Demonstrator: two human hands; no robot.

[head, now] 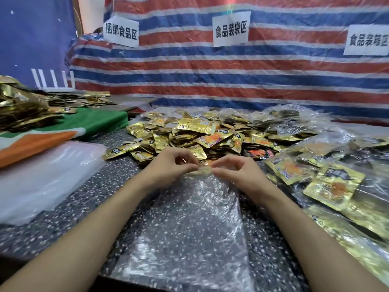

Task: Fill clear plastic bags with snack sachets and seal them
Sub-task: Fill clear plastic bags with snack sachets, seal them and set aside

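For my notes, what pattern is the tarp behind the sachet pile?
The tarp has red, blue and white stripes; head view.

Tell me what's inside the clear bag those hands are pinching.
The clear bag looks empty: it lies flat, the speckled table visible through it. The left hand and right hand hide part of its mouth.

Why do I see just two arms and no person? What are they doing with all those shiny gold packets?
The camera sits on the person's head, looking down, so only their arms show. The left hand and the right hand both pinch the top edge of an empty clear bag lying flat on the speckled table. Behind it is a pile of gold snack sachets. On the right lie filled bags; on the left, a stack of spare clear bags.
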